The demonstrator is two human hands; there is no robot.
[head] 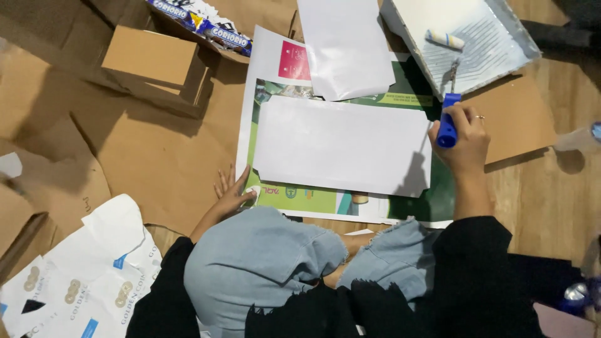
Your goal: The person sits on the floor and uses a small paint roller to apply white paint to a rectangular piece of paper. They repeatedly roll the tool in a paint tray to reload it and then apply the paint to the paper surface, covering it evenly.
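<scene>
Wooden floor [551, 200], brown cardboard [156, 150] spread over it. Big poster [300, 194] flat; white sheet [341, 145] on top, light, floppy, lift by edge. Paint tray [494, 62] beyond. Left hand [233, 194] splayed, pressing poster corner. Right hand [466, 141] grip closed round roller [448, 119] blue handle; light, rigid.

I'm wearing a black top with long sleeves pushed up my forearms, and faded light-blue jeans with frayed, torn edges at the knees. On my right hand [464, 141] a thin ring sits on one finger; my left hand [233, 195] is bare.
</scene>
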